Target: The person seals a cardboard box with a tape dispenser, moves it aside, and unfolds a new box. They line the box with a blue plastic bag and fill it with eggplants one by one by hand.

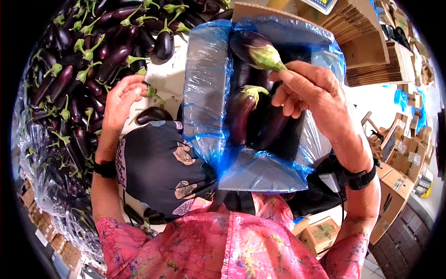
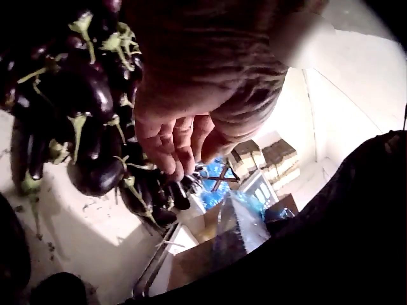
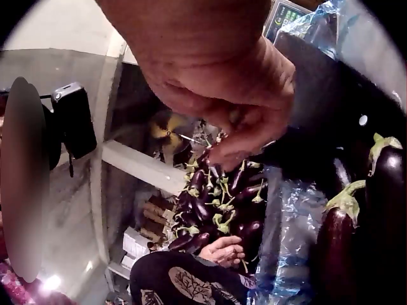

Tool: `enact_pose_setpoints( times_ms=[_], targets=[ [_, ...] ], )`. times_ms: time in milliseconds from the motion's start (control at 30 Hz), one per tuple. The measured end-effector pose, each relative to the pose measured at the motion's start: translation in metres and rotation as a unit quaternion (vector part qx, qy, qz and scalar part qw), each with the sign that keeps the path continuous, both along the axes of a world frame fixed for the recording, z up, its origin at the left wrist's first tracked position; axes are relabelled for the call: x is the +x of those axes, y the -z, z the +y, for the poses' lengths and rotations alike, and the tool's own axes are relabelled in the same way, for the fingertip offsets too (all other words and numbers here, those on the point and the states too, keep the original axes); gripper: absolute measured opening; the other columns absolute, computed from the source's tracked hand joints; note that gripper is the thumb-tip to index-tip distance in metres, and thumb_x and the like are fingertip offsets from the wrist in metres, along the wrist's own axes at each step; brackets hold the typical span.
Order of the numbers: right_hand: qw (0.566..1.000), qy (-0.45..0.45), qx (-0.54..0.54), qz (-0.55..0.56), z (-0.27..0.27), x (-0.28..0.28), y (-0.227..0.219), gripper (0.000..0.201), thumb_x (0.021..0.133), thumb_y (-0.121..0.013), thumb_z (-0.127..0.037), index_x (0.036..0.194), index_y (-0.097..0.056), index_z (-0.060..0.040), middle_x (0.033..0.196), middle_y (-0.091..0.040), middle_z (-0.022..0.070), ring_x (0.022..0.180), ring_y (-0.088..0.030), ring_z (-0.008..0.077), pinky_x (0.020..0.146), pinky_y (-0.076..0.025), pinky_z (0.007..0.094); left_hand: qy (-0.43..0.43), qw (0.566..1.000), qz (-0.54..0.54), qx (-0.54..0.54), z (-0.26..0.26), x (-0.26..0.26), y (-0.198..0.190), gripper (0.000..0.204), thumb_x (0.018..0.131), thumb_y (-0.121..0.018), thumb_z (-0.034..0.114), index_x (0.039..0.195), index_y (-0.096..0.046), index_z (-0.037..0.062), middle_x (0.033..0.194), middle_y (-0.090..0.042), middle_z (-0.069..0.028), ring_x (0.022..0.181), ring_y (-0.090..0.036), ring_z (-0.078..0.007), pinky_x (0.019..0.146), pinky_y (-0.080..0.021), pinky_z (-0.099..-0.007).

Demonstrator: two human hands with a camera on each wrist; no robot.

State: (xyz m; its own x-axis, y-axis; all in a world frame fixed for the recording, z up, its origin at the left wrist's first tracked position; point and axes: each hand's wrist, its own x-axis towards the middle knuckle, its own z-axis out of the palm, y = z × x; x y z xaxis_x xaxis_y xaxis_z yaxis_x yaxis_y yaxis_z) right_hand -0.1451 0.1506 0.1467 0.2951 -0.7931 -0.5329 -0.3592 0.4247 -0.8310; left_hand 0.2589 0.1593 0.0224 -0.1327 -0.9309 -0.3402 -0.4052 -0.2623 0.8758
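In the head view my right hand (image 1: pixel 311 90) pinches the green stem end of a dark purple eggplant (image 1: pixel 244 39), held above a cardboard box lined with blue plastic film (image 1: pixel 206 83). Inside the box lie several eggplants, one with its green cap (image 1: pixel 253 90) toward the far side. On the left, my left hand (image 1: pixel 121 102) hovers beside the large eggplant pile (image 1: pixel 60 79), its fingers loosely bent around nothing. Close by that hand, an eggplant (image 1: pixel 153 115) lies on the white surface. The left wrist view shows the hand (image 2: pixel 181 127) from behind, over the pile.
Clear plastic film (image 1: pixel 46 186) covers the pile's near left edge. Flattened cardboard stacks (image 1: pixel 348 32) stand beyond the box at the right, with a scale (image 1: pixel 322 3) on top. More cartons (image 1: pixel 399 153) fill the right side. A dark patterned apron or cloth (image 1: pixel 158 162) lies at my front.
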Motion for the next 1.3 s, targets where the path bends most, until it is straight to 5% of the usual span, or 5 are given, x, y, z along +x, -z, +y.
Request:
enact_pose_setpoints(
  times_ms=[400,667,900,1133,1300],
  targets=[
    [0.92,-0.196,-0.178,0.29,0.052,0.017,0.081,0.029,0.085,-0.07,-0.031,0.095,-0.062,-0.0051,0.083,-0.069,0.0196,0.081,-0.067,0.0402,0.071,-0.054,0.0502,0.09,0.994,-0.02,0.061,-0.019,0.0,0.021,0.04,0.091,-0.064,0.021,0.126,-0.06,0.0012,0.106,-0.065,-0.0083,0.095,-0.061,-0.0135,0.086,-0.05,-0.0279],
    [0.956,-0.127,-0.234,0.121,0.014,0.022,0.117,0.032,0.088,-0.076,-0.018,0.087,-0.047,-0.0025,0.061,-0.052,0.005,0.053,-0.046,0.0124,0.049,-0.038,0.0319,-0.291,0.951,0.052,0.094,0.1,0.142,0.11,0.032,0.094,-0.061,0.02,0.122,-0.059,0.0038,0.105,-0.068,-0.0099,0.097,-0.066,-0.0182,0.087,-0.053,-0.0318],
    [0.941,-0.162,-0.202,0.218,0.009,0.018,0.063,0.023,0.087,-0.073,-0.017,0.088,-0.058,0.0,0.07,-0.062,0.0123,0.059,-0.058,0.0252,0.056,-0.044,0.0367,-0.387,0.902,-0.013,0.191,0.192,0.153,0.17,0.032,0.089,-0.064,0.014,0.118,-0.064,0.0024,0.096,-0.065,-0.0036,0.081,-0.061,-0.0122,0.071,-0.05,-0.0261],
    [0.963,-0.033,-0.049,0.264,0.056,-0.01,0.018,0.032,0.092,-0.063,-0.015,0.114,-0.058,0.0071,0.079,-0.069,0.0159,0.063,-0.067,0.0211,0.058,-0.052,0.034,-0.274,0.956,-0.035,0.098,0.194,0.121,0.219,0.032,0.092,-0.061,0.017,0.116,-0.065,-0.005,0.104,-0.069,-0.0101,0.094,-0.063,-0.0179,0.087,-0.05,-0.0287],
    [0.973,0.023,-0.072,0.216,0.087,-0.044,0.09,0.067,0.091,-0.066,-0.023,0.142,-0.035,0.0069,0.101,-0.065,0.0283,0.095,-0.066,0.0407,0.081,-0.051,0.0419,-0.186,0.978,-0.011,0.09,0.157,0.085,0.133,0.034,0.092,-0.059,0.023,0.108,-0.065,-0.0055,0.101,-0.067,-0.0143,0.088,-0.058,-0.0241,0.08,-0.047,-0.0372]
  ],
)
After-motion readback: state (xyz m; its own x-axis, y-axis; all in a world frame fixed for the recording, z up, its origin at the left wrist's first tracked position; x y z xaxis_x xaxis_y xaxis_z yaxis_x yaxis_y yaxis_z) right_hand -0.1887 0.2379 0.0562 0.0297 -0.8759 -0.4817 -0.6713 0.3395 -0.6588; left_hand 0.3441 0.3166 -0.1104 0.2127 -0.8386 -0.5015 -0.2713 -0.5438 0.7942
